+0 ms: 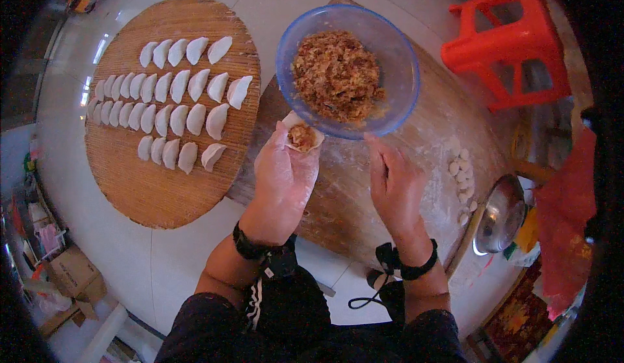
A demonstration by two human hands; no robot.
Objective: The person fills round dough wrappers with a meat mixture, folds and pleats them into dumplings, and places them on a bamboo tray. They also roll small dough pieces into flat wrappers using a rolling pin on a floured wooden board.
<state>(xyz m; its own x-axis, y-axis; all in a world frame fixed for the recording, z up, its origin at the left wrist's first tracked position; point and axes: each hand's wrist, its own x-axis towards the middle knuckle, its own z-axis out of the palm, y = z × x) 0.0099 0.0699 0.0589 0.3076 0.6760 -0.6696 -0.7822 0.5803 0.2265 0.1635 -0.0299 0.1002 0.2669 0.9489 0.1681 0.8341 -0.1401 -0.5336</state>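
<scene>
A round dumpling wrapper [317, 139] with a mound of filling [301, 137] on it rests in my left hand [287, 178], whose thumb lies along its edge. My left hand is just below the near rim of a clear blue-rimmed plastic bowl [412, 82]. Minced filling [339, 75] covers much of the bowl's bottom. My right hand [396, 180] has its fingers curled, with the fingertips at the bowl's near rim. Whether it grips anything is hidden. Flour dusts the wooden board [341, 187] beneath both hands.
Left of the board, a round wooden board [161, 195] carries rows of folded dumplings [196, 119]. Small dough pieces [460, 168] lie at the board's right, near a rolling pin [466, 240] and a metal bowl [500, 214]. A red plastic stool [507, 46] is at upper right.
</scene>
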